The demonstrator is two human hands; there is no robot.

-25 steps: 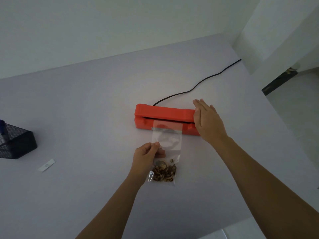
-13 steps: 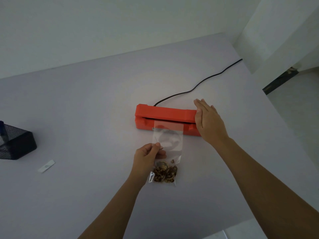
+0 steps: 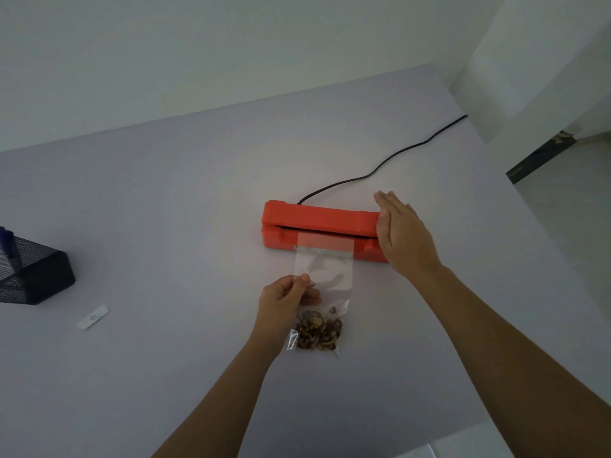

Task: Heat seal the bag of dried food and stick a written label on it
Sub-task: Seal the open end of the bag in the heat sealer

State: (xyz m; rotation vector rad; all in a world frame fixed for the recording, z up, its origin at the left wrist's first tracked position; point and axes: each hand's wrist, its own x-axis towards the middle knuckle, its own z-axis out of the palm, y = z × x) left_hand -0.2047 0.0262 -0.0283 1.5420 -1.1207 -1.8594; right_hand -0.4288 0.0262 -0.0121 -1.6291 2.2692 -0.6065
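Observation:
An orange heat sealer (image 3: pixel 317 219) lies across the middle of the table. A clear plastic bag (image 3: pixel 325 269) has its top edge tucked into the sealer's slot, and brown dried food (image 3: pixel 319 333) fills its near end. My left hand (image 3: pixel 284 302) pinches the bag's left edge between thumb and fingers. My right hand (image 3: pixel 401 234) lies flat, fingers together, on the right end of the sealer's lid. A small white label (image 3: pixel 92 318) rests on the table at the left.
A black mesh pen holder (image 3: pixel 31 276) with a blue pen (image 3: pixel 8 241) stands at the left edge. The sealer's black cord (image 3: pixel 386 160) runs back right to the table's far corner. The table's right edge drops to a light floor.
Both hands, the bag and the sealer keep their positions. Only the view has shifted slightly.

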